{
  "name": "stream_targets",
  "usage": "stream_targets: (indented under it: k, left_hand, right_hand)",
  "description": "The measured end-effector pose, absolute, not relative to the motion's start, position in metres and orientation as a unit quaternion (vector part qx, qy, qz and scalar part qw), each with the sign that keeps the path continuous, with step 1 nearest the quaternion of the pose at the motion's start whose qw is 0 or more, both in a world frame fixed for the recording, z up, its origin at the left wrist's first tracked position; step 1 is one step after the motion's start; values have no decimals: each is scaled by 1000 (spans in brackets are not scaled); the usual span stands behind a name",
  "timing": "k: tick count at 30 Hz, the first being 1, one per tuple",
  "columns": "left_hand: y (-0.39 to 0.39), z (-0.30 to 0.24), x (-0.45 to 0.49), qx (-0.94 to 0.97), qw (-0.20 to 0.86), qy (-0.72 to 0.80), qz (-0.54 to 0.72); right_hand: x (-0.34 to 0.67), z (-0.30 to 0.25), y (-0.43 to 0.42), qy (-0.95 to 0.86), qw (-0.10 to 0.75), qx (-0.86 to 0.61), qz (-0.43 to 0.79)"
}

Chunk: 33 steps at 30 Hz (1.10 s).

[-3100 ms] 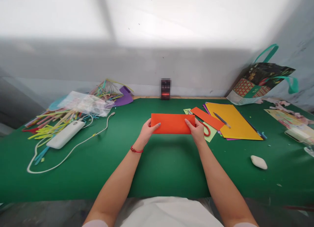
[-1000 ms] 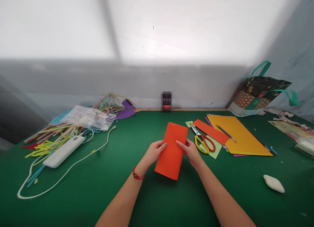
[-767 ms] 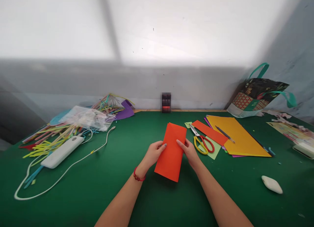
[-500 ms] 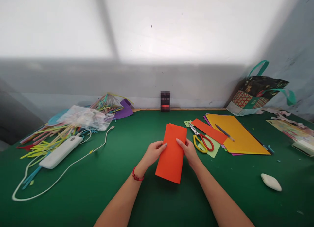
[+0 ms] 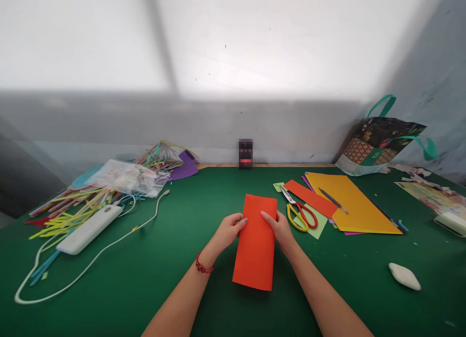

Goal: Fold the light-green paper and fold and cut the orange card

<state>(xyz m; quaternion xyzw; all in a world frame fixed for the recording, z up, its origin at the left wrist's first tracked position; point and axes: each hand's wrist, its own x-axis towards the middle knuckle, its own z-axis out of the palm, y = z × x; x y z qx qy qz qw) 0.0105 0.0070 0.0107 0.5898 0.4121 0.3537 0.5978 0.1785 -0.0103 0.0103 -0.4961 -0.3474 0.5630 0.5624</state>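
A folded sheet of orange-red paper (image 5: 255, 252) is held up over the green table between my two hands. My left hand (image 5: 232, 229) pinches its left edge, thumb in front and fingers behind. On the opposite edge my right hand (image 5: 283, 230) grips it, the thumb lying flat on the front face. The fingers behind the paper are mostly hidden. To the right of my right hand lie scissors (image 5: 302, 216) with one yellow and one red handle, on a light green paper piece (image 5: 320, 226). An orange-red paper strip (image 5: 311, 198) lies just beyond them.
Yellow paper sheets (image 5: 351, 206) with a pencil (image 5: 333, 200) on top lie at right, near a white case (image 5: 405, 276). A patterned bag (image 5: 378, 143) leans at the back. On the left are a white power bank (image 5: 90, 229), its cable, coloured strips (image 5: 65, 223) and a plastic bag (image 5: 125, 176).
The orange-red paper has come lower and closer, turning a little more upright. Its top layers now line up more evenly. Both hands keep their hold.
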Motion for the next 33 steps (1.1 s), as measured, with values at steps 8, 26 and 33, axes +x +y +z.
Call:
stream_targets:
  k: [8,26,33]
  left_hand:
    - [9,19,7,495,571,443,483]
    - [23,7,5,361,647,425,520]
    - [22,9,4,437,595,465,489]
  right_hand:
    - [171,9,-15,-395,492,-462,623]
    - [173,7,-14,-418,475,-465,619]
    - [177,5,-11,-430,463,-477,611]
